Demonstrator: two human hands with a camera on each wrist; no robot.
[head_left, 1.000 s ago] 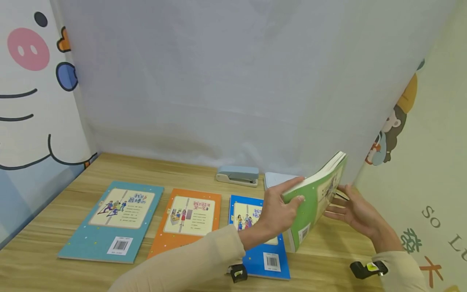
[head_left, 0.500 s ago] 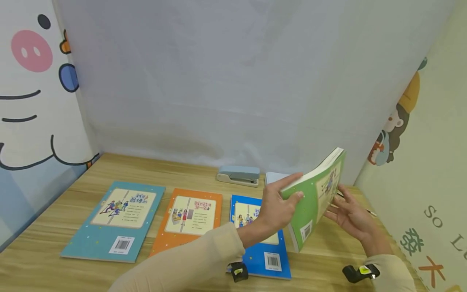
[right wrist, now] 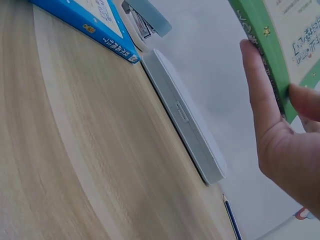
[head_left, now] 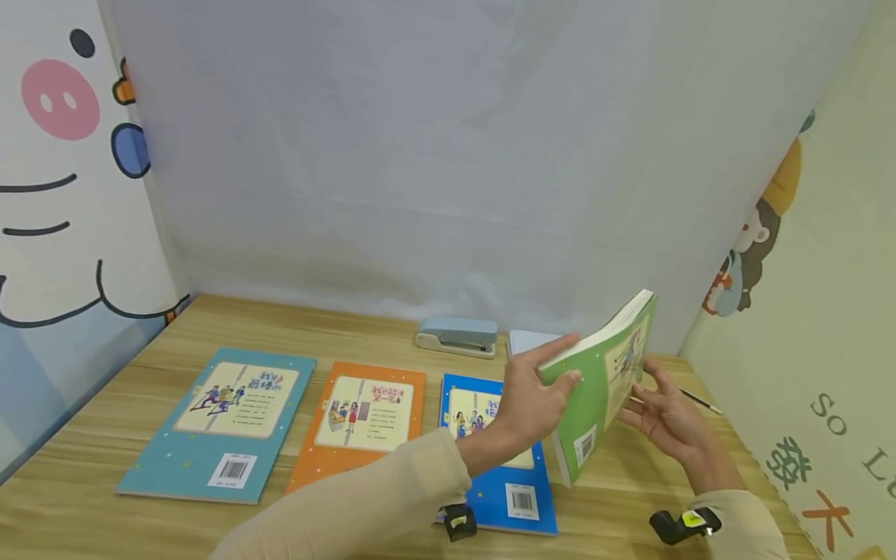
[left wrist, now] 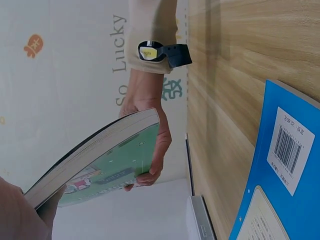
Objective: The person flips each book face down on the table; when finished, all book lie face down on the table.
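A thick green book (head_left: 584, 404) is held tilted above the right part of the table, its barcode side partly facing the head camera. My left hand (head_left: 532, 397) grips its left edge, thumb on the green cover and fingers behind. At the opposite edge, my right hand (head_left: 668, 424) holds the spine side. In the right wrist view the thumb of the right hand (right wrist: 290, 150) presses the cover of the green book (right wrist: 272, 60) while a finger lies along the spine. The left wrist view shows the page edges of the book (left wrist: 100, 145) and the right hand's curled fingers.
Teal (head_left: 185, 459), orange (head_left: 413, 389) and blue (head_left: 483, 494) books lie in a row on the wooden table (head_left: 364, 334). Behind them stand a light blue stapler (head_left: 458, 334) and a pale flat case (right wrist: 185, 117). A pencil (head_left: 702, 401) lies near the right wall.
My right hand has shifted a little left along with the book's far end, uncovering the pencil. The left hand keeps its grip nearly in place.
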